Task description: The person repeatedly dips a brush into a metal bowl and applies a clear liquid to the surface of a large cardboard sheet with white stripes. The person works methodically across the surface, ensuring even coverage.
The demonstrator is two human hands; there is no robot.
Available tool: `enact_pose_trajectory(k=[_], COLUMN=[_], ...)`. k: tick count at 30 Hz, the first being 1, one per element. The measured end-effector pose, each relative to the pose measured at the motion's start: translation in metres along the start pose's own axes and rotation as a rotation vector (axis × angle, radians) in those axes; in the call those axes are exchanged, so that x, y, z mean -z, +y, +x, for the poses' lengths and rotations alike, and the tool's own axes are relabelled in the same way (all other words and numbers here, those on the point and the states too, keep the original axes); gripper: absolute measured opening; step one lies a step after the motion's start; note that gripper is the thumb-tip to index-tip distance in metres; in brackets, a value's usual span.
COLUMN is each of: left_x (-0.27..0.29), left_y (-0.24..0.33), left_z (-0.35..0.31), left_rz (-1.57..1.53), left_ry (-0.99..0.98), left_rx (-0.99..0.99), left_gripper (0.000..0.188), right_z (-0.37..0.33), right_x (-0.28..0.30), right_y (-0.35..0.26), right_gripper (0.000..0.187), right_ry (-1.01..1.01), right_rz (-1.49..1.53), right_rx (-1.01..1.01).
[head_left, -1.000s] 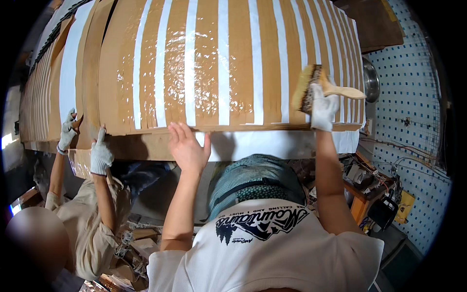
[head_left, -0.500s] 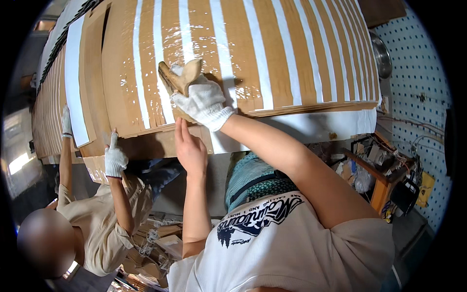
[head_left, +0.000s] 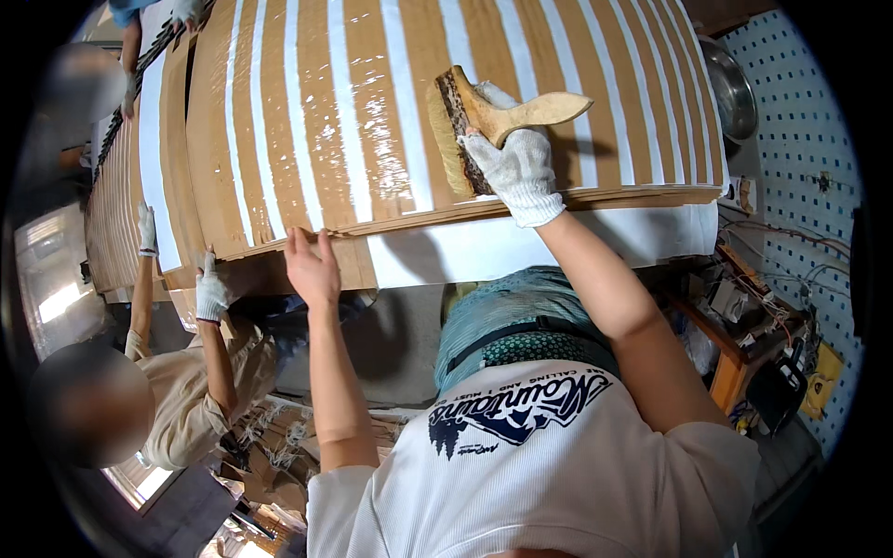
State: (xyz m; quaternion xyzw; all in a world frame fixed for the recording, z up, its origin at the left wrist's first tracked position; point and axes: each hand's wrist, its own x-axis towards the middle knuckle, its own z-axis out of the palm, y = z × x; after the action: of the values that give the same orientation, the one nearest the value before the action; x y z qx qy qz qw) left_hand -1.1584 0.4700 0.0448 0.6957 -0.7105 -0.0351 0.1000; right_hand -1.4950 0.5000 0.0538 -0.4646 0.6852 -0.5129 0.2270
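Note:
My right hand (head_left: pixel 521 177), in a white knitted glove, is closed round a wide brush (head_left: pixel 512 116) with a pale wooden handle. The brush's bristles (head_left: pixel 446 139) meet or hover just over a stack of brown cardboard strips (head_left: pixel 507 191) laid side by side with white bands between them; contact I cannot tell. Bare and with fingers stretched out, my left hand (head_left: pixel 314 270) rests at the near edge of the cardboard. Wet, shiny liquid covers the strips to the left of the brush.
A co-worker in beige (head_left: pixel 209 381) puts gloved hands near the left cardboard edge. Another person's blue sleeve (head_left: pixel 130 11) shows at the far left. A metal bowl (head_left: pixel 730 91) stands at the right, by a cluttered wooden shelf (head_left: pixel 726 363). Scraps (head_left: pixel 270 456) litter the floor.
My right hand has swept the brush to the right, and its handle now points right. My left hand has shifted left along the edge. A blue-sleeved person has come into view.

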Motion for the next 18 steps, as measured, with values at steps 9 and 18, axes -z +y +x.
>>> enact_pose_trajectory(k=[9, 18], left_x=[-0.022, -0.034], left_y=[0.088, 0.2], left_z=[-0.048, -0.09], left_rz=[0.046, 0.012], left_ry=[0.139, 0.146], left_rx=[-0.004, -0.062], left_gripper=[0.061, 0.061], right_z=[-0.002, -0.003], right_x=[0.091, 0.163], right_y=[0.086, 0.14], right_gripper=[0.051, 0.051], right_ry=[0.052, 0.133], right_rz=[0.046, 0.125], right_rx=[-0.084, -0.218])
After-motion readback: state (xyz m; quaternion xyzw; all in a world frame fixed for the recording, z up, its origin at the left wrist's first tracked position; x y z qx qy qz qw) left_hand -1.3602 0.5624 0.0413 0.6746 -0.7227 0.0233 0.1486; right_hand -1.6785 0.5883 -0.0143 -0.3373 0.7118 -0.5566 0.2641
